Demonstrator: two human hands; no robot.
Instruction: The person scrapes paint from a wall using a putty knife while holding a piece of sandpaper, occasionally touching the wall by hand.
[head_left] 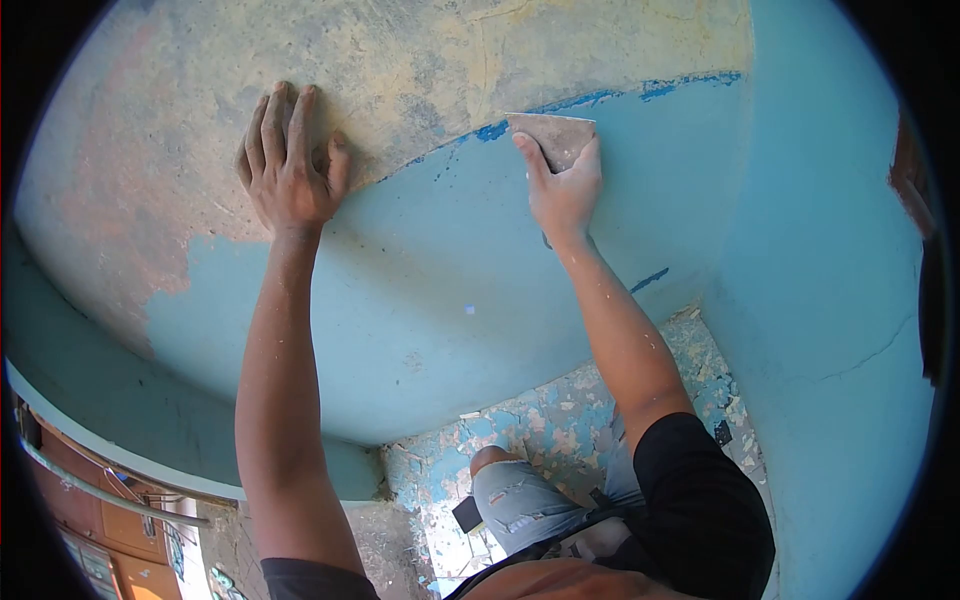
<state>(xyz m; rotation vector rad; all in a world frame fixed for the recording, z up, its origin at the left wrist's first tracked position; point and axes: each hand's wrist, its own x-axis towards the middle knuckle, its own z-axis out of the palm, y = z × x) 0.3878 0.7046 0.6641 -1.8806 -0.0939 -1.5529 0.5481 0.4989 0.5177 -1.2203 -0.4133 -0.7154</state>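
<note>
My right hand [567,190] is closed around a flat scraper [560,138], its wide blade edge up against the wall where blue paint meets the bare patch. My left hand [290,165] lies with fingers spread on the bare, mottled plaster [400,70] and holds nothing. Below both hands the wall keeps its light blue paint [430,270]. Darker blue streaks [490,131] run along the paint's upper edge, close to the left of the blade.
Paint flakes [540,425] cover the floor around my legs. Another blue wall [830,300] with a crack stands at the right. A curved ledge [120,405] runs along the lower left, with brown doors [140,530] beyond it.
</note>
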